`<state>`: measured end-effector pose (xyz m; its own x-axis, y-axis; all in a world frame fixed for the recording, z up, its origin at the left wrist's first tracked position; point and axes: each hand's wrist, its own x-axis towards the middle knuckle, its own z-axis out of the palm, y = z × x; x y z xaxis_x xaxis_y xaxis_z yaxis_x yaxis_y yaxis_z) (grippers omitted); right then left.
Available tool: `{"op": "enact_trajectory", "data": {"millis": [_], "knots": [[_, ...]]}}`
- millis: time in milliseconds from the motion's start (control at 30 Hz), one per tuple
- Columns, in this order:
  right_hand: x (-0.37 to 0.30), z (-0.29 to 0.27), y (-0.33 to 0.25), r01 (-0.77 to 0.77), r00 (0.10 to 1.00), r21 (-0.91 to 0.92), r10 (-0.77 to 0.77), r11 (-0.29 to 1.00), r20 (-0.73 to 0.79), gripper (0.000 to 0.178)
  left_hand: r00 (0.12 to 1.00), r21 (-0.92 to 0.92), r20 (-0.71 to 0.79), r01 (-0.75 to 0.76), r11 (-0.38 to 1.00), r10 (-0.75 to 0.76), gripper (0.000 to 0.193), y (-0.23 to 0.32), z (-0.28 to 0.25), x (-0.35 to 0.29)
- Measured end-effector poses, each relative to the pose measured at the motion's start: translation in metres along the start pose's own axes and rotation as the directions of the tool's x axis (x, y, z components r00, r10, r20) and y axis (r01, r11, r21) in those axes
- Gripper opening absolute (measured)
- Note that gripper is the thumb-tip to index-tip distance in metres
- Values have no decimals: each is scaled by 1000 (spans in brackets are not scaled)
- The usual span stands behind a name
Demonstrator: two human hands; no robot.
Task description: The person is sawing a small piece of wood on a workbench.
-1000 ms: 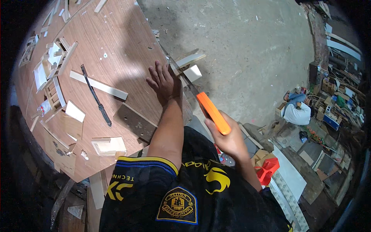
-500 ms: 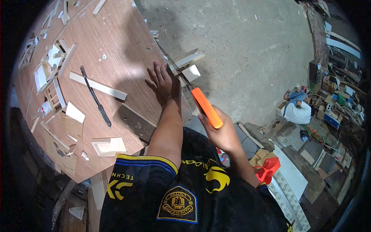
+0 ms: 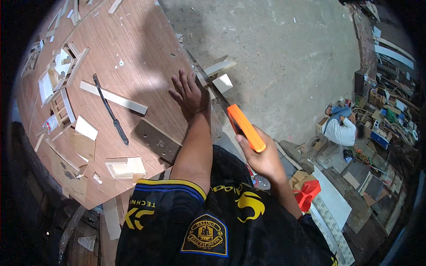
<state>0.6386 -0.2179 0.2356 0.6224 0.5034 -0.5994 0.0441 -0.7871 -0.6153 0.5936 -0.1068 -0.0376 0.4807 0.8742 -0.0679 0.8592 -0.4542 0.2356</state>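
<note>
near the far left edge of the brown wood-veneer workbench top point(image 3: 133, 48) sit small open frames of pale wood point(image 3: 60, 75), with loose white offcuts beside them. just right of them a long pale wooden strip point(image 3: 113, 97) lies slantwise, and a slim black rod-like tool point(image 3: 111, 110) crosses over it, running toward the near edge. closer to the near edge lie a flat white square piece point(image 3: 86, 127), a pale boxy block point(image 3: 125, 167) and a dark grey rectangular board point(image 3: 156, 140), the board close by the person's left forearm.

the left hand point(image 3: 190, 92) lies flat, palm down, fingers spread, at the right edge of the workbench top; it grips nothing, only presses on the wood just beside the saw blade. the hand saw with a bright orange plastic handle point(image 3: 235, 119) crosses that right edge: its thin dark blade runs from the handle up along the edge past the left hand's thumb side. the right hand point(image 3: 262, 155) is closed around the orange handle, fingers wrapped about it, off the bench and over the grey concrete floor point(image 3: 284, 53).

just beyond the blade, pale wooden offcuts point(image 3: 220, 75) stick out past the right edge. farther right on the floor are a red plastic object point(image 3: 308, 193) by the right forearm, and another person in a pale top point(image 3: 339, 128) crouched among cluttered boxes.
</note>
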Motion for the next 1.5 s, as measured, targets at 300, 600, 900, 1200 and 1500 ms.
{"op": "enact_trajectory", "data": {"millis": [300,600,900,1200,1500], "knots": [[-6,-5,-2,49,999,-42,-48,998,24,20,994,-74,-108,10,997,-18,29,9,-4,2],[-3,-2,-5,-15,1000,-29,16,999,17,21,905,-64,-418,-111,992,75,18,-14,24,14],[-1,2,-10,-111,988,-40,115,993,100,20,988,-172,-149,19,985,-45,34,0,6,9],[-3,3,-3,-13,998,-73,18,997,68,19,988,-154,-153,-55,987,31,27,-4,11,8],[-4,3,-6,9,999,-46,-6,999,51,20,985,-203,-173,-53,978,17,23,-11,26,10]]}}
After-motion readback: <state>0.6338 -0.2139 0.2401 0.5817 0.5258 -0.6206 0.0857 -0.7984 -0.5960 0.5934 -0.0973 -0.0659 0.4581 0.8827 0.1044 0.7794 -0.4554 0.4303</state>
